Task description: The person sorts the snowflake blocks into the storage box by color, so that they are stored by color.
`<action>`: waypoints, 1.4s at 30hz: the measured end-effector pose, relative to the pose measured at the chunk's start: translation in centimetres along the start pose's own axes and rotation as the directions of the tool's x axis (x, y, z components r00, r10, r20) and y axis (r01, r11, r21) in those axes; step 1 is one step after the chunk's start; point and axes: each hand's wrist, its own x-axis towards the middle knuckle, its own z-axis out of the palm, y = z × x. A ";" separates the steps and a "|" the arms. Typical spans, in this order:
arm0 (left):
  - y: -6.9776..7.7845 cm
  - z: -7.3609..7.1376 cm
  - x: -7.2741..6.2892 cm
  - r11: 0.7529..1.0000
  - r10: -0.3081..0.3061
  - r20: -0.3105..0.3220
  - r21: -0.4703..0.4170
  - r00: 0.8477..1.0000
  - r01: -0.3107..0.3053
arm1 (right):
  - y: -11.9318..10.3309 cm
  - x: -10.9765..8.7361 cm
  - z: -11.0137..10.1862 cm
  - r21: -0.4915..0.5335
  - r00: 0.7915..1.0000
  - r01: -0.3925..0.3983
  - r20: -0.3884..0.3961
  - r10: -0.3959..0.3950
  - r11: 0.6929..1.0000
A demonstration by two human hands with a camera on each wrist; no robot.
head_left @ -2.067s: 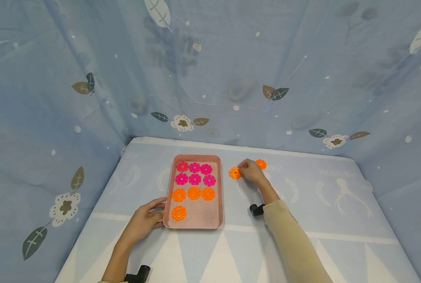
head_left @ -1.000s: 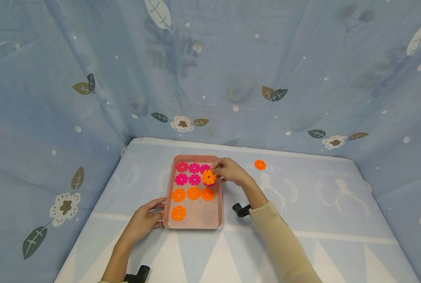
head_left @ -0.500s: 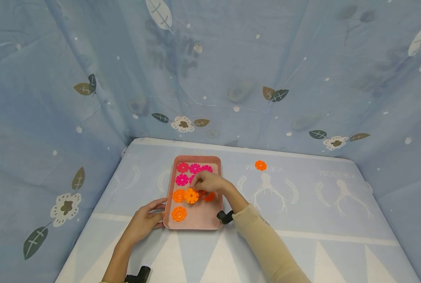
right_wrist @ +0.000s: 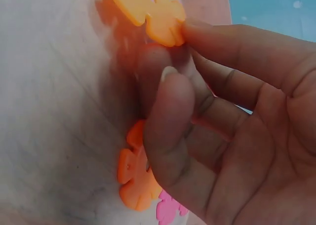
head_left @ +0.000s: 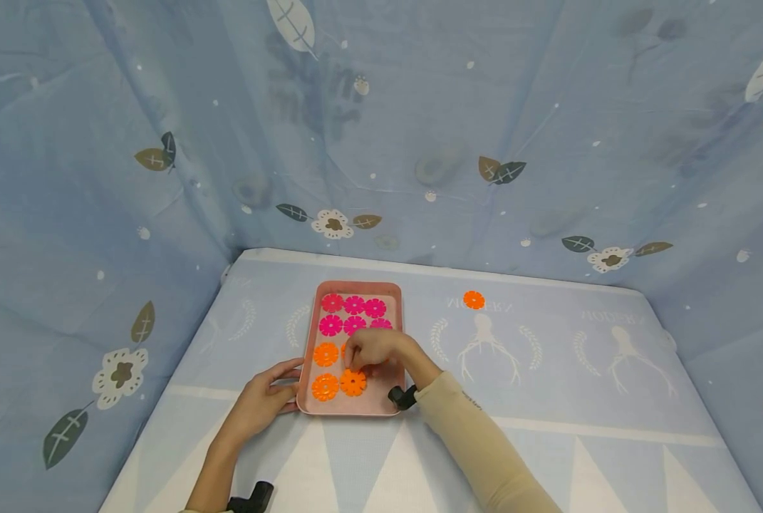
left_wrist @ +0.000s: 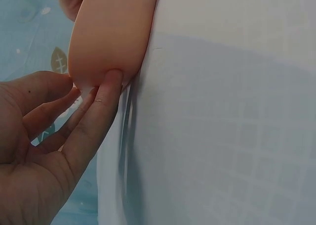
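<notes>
My right hand (head_left: 372,348) is over the front part of a pink tray (head_left: 372,406). Its fingertips pinch the edge of an orange flower-shaped plastic disc (head_left: 353,383), which shows notched petals in the right wrist view (right_wrist: 148,7). To the left of it lies another orange disc (head_left: 325,387), below a row of orange discs (head_left: 325,354) partly hidden by my hand. Pink discs (head_left: 331,325) fill two rows farther back. With fingers extended, my left hand (head_left: 259,402) touches the tray's left side; thumb and fingertips meet its outer wall (left_wrist: 113,32).
One loose orange disc (head_left: 474,300) lies on the patterned tablecloth (head_left: 548,370) to the right of the tray. A blue curtain (head_left: 381,142) with leaf prints closes off the back and sides. Black wrist mounts (head_left: 251,499) sit on both forearms.
From right of the tray, my right hand has carried an orange disc leftward and down to the front row, beside the disc there. The left hand has stayed at the tray's side.
</notes>
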 end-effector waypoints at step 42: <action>-0.1 0.1 0.1 1.000 -0.008 -0.002 0.016 1.000 0.008 | 11.3 -10.4 -9.0 0.260 0.768 0.078 -0.631 0.108 0.963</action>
